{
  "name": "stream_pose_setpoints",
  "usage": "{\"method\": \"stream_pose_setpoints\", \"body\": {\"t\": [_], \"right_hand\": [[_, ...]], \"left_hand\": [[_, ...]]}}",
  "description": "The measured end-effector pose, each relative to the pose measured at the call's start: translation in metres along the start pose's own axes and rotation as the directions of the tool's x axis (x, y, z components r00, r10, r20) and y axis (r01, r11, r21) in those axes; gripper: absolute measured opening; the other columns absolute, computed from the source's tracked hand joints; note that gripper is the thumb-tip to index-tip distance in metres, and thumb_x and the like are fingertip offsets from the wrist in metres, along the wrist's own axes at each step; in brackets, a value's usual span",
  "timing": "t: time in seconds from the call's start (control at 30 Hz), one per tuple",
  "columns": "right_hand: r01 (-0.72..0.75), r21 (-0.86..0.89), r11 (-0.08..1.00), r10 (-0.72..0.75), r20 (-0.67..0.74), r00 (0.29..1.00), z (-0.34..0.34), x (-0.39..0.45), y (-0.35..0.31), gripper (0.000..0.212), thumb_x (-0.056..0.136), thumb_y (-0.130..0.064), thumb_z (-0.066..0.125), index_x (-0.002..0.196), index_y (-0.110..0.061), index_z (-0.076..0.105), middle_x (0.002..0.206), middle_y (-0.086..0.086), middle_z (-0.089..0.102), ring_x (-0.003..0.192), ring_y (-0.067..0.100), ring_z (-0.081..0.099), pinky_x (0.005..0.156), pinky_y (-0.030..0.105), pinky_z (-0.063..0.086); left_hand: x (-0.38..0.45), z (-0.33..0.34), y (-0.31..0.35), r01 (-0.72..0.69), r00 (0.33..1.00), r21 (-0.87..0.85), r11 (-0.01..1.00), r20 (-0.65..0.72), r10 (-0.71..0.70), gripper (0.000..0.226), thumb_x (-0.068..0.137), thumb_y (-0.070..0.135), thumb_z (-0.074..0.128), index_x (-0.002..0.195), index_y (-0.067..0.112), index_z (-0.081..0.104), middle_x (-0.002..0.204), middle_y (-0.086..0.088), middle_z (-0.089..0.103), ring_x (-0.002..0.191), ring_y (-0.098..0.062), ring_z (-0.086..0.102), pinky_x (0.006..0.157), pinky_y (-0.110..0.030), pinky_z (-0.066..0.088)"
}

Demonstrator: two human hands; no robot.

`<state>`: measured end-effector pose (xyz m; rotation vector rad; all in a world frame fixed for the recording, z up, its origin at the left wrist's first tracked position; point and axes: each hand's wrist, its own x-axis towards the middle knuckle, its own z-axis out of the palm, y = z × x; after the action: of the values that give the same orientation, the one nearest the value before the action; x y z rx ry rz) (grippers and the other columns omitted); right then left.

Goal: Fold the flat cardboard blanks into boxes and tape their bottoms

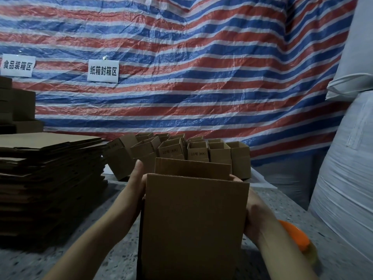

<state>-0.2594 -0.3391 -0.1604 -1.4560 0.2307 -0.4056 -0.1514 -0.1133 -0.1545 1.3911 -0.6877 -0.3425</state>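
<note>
Hands steady a cardboard box (193, 219) standing upright on a speckled table (96, 245), its top flaps raised and its mouth open. On the box's left wall, the left hand (137, 178) lies flat with fingers straight and pointing up along the edge. On the opposite wall, the right hand (255, 217) wraps round the corner, and one fingertip (235, 178) shows over the rim inside the opening.

Just beyond the held box, finished boxes (199, 152) crowd together with open tops, some printed with black characters. Left of the left hand, well apart from it, a tall stack of flat cardboard blanks (50, 178) sits on the table. Close behind the right wrist lies an orange object (296, 237), partly hidden by the forearm; what it is cannot be told.

Behind the boxes hangs a red, white and blue striped tarpaulin (201, 77) bearing two white signs (103, 70) with Chinese lettering. Right of the right hand, white woven sacks (347, 178) rise high.
</note>
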Motion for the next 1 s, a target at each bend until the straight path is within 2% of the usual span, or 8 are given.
{"method": "stream_pose_setpoints", "body": {"t": [0.13, 0.3, 0.4, 0.53, 0.7, 0.83, 0.93, 1.0], "right_hand": [[0.01, 0.033, 0.999, -0.009, -0.008, 1.0, 0.001, 0.004, 0.0, 0.023, 0.103, -0.011, 0.046, 0.107, -0.029, 0.06, 0.073, 0.006, 0.075, 0.051, 0.013, 0.068, 0.044, 0.024, 0.052], [0.201, 0.095, 0.975, -0.187, -0.141, 0.972, 0.003, 0.0, 0.001, 0.044, 0.096, 0.001, 0.054, 0.125, -0.032, 0.052, 0.119, 0.003, 0.065, 0.083, 0.026, 0.074, 0.054, 0.03, 0.058], [0.242, 0.072, 0.968, -0.233, -0.114, 0.966, 0.002, -0.002, 0.003, 0.036, 0.095, 0.001, 0.052, 0.1, -0.031, 0.068, 0.091, 0.006, 0.072, 0.06, 0.02, 0.068, 0.047, 0.03, 0.055], [0.226, -0.025, 0.974, -0.227, -0.069, 0.972, 0.002, -0.004, 0.006, 0.021, 0.083, -0.037, 0.058, 0.081, -0.03, 0.077, 0.09, 0.011, 0.074, 0.074, 0.02, 0.071, 0.061, 0.033, 0.058], [0.215, -0.045, 0.976, -0.21, 0.104, 0.972, -0.009, -0.008, 0.004, 0.086, 0.063, -0.096, 0.048, 0.124, -0.037, 0.056, 0.124, -0.005, 0.072, 0.119, 0.015, 0.066, 0.089, 0.029, 0.058], [0.222, -0.253, 0.942, -0.189, 0.149, 0.971, -0.011, -0.017, -0.002, 0.118, 0.043, -0.105, 0.05, 0.14, -0.038, 0.041, 0.15, 0.002, 0.05, 0.138, 0.021, 0.048, 0.118, 0.05, 0.034], [0.253, -0.401, 0.881, -0.224, 0.118, 0.967, -0.005, -0.019, -0.01, 0.071, 0.068, -0.076, 0.058, 0.122, -0.029, 0.065, 0.153, -0.007, 0.037, 0.139, 0.011, 0.032, 0.113, 0.039, 0.028], [0.242, -0.425, 0.872, -0.223, 0.095, 0.97, -0.003, -0.016, -0.013, 0.041, 0.077, -0.055, 0.065, 0.102, -0.024, 0.072, 0.139, -0.007, 0.05, 0.131, 0.009, 0.04, 0.103, 0.035, 0.033]], "left_hand": [[-0.002, -0.008, 0.0, -0.031, 0.997, 0.005, 0.999, 0.075, 0.031, 0.113, 0.036, 0.1, 0.055, 0.118, 0.021, 0.059, 0.114, -0.005, 0.073, 0.094, -0.009, 0.07, 0.072, -0.02, 0.055], [-0.006, -0.009, -0.006, -0.06, 0.997, 0.076, 0.995, 0.052, 0.056, 0.084, 0.052, 0.083, 0.072, 0.116, 0.029, 0.058, 0.101, 0.014, 0.074, 0.096, -0.01, 0.071, 0.072, -0.021, 0.057], [-0.005, -0.004, -0.005, -0.059, 0.998, 0.049, 0.997, 0.032, 0.057, 0.08, 0.055, 0.082, 0.07, 0.114, 0.03, 0.059, 0.099, 0.014, 0.074, 0.095, -0.01, 0.072, 0.067, -0.018, 0.057], [-0.006, -0.001, -0.005, -0.048, 0.999, 0.028, 0.998, 0.008, 0.048, 0.071, 0.064, 0.077, 0.071, 0.115, 0.03, 0.058, 0.097, 0.016, 0.074, 0.092, -0.01, 0.072, 0.065, -0.019, 0.057], [-0.003, -0.003, -0.005, -0.008, 1.0, -0.021, 1.0, 0.026, 0.009, 0.062, 0.069, 0.064, 0.075, 0.116, 0.027, 0.061, 0.098, 0.009, 0.075, 0.093, -0.016, 0.073, 0.069, -0.023, 0.058], [0.003, -0.006, -0.008, 0.027, 1.0, -0.051, 0.998, 0.015, -0.026, 0.062, 0.06, 0.053, 0.078, 0.113, 0.023, 0.066, 0.093, -0.006, 0.074, 0.079, -0.02, 0.074, 0.06, -0.024, 0.056], [0.007, -0.005, -0.009, 0.065, 0.998, -0.098, 0.993, 0.013, -0.064, 0.056, 0.058, 0.042, 0.075, 0.11, 0.022, 0.066, 0.093, -0.01, 0.07, 0.065, -0.018, 0.071, 0.052, -0.026, 0.054], [0.01, -0.004, -0.008, 0.09, 0.996, -0.152, 0.984, 0.002, -0.09, 0.053, 0.06, 0.03, 0.074, 0.111, 0.024, 0.061, 0.101, -0.013, 0.065, 0.059, -0.017, 0.069, 0.048, -0.027, 0.053]]}}
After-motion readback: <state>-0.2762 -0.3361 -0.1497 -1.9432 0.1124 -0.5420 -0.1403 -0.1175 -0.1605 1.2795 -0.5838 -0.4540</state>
